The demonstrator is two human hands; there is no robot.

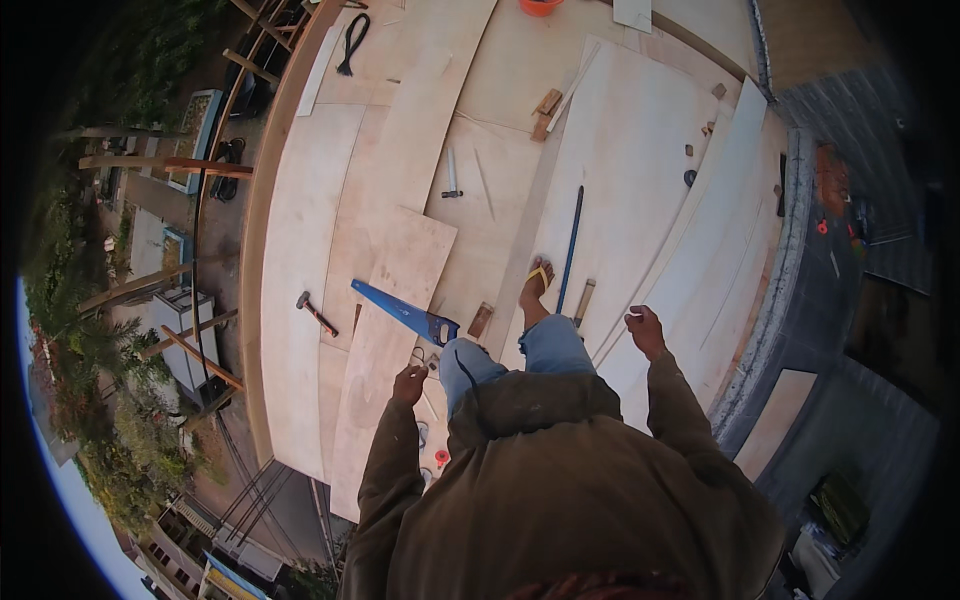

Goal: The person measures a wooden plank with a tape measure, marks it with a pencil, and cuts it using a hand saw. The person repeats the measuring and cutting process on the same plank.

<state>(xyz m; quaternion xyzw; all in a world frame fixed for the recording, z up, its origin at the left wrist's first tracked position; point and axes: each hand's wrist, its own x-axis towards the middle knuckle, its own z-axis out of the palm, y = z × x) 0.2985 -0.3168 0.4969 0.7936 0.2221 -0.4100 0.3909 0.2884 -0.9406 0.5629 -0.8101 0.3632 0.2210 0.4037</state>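
Observation:
My left hand (409, 384) is closed beside my left knee, over a pale plywood sheet (415, 240). A thin loop (418, 354) shows just past its fingers; I cannot make out whether they hold it. Ahead of that hand a blue-bladed handsaw (395, 308) lies slantwise across the plywood, its handle near my knee. My right hand (646, 331) hangs out to the right above the boards, fingers loosely bent and slightly apart, with nothing seen in it. A dark blue bar (572, 245) lies beside my sandalled foot (538, 280).
A red-and-black hammer (317, 313) lies left, another hammer (452, 175) ahead. Wood blocks (481, 319) and long plywood strips (700, 240) are scattered around. A black cord coil (353, 45) and an orange bucket (541, 6) are farther off. The deck's left edge (256, 270) drops toward the ground.

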